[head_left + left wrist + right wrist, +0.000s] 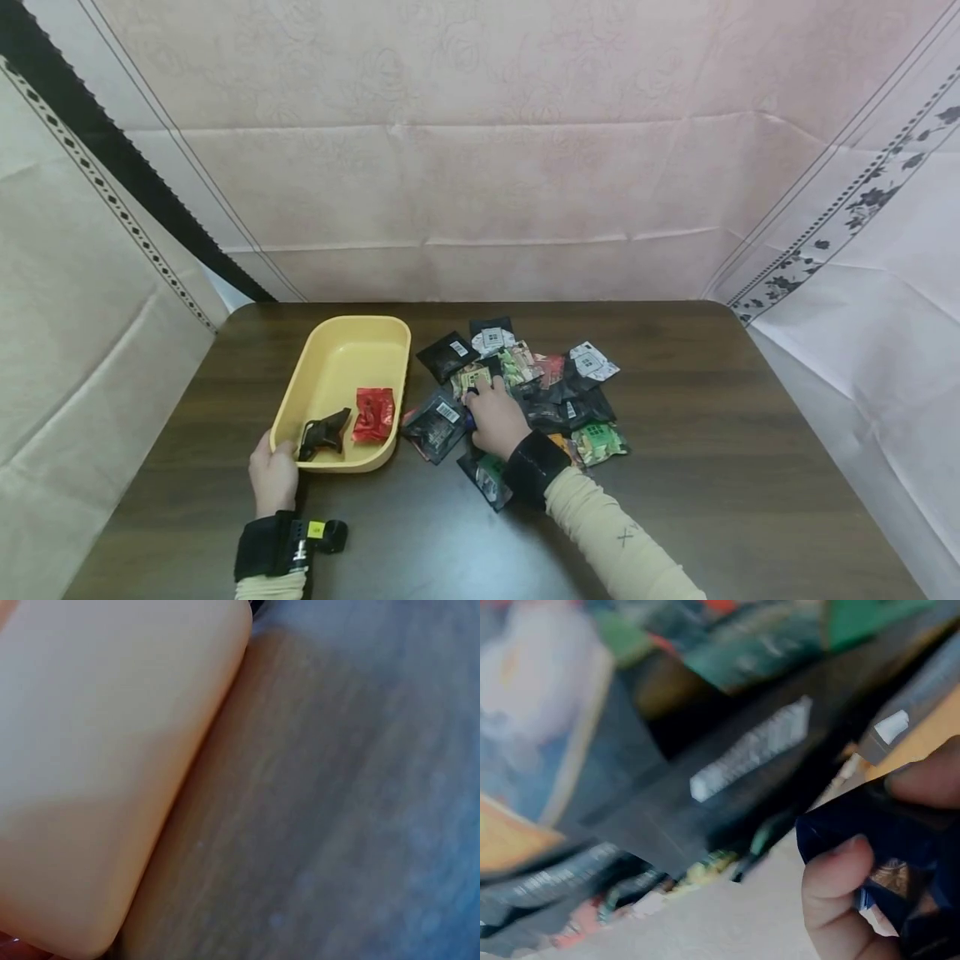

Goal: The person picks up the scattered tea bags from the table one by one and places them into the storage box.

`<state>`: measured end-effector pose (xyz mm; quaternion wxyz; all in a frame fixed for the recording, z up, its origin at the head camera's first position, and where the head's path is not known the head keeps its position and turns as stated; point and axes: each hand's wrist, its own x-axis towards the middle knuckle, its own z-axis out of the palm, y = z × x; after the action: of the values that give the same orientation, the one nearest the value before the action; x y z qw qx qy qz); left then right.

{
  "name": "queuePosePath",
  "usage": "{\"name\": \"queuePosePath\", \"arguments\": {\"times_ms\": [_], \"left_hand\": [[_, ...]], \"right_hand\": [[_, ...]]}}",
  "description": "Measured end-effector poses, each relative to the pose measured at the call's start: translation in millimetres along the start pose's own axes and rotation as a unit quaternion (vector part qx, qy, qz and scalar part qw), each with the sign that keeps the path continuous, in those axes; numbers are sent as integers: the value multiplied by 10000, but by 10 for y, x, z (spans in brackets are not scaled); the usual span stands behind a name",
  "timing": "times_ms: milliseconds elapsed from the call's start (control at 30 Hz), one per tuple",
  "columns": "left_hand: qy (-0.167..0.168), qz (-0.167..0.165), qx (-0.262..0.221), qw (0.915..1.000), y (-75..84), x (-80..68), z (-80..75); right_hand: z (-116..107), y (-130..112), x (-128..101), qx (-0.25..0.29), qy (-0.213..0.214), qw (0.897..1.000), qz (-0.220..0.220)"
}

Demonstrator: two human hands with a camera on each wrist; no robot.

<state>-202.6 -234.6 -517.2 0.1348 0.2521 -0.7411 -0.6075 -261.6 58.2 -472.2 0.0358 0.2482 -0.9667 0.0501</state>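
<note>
Hands [497, 419] pinching dark blue packet [889, 859], writing unreadable

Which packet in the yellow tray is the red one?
The red packet lies to the right of the dark brown packet in the tray, farther from the left hand.

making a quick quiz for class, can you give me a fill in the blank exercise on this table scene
1. The left hand holds the near corner of the ____ tray.
2. Inside the tray, beside a dark packet, lies a ____ packet.
3. The right hand pinches a dark ____ packet at the pile of packets.
4. The tray stands on a dark ____ table.

Missing words: yellow; red; blue; wooden
</note>
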Motion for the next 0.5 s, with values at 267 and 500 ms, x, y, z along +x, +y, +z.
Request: {"name": "queuePosePath", "arguments": {"times_ms": [267, 500], "left_hand": [[51, 200, 217, 9996, -3, 14, -17], [17, 213, 255, 9994, -21, -18, 4]], "right_hand": [[-183, -319, 234, -13, 819, 9949, -586], [-262, -884, 531, -262, 693, 9932, -897]]}}
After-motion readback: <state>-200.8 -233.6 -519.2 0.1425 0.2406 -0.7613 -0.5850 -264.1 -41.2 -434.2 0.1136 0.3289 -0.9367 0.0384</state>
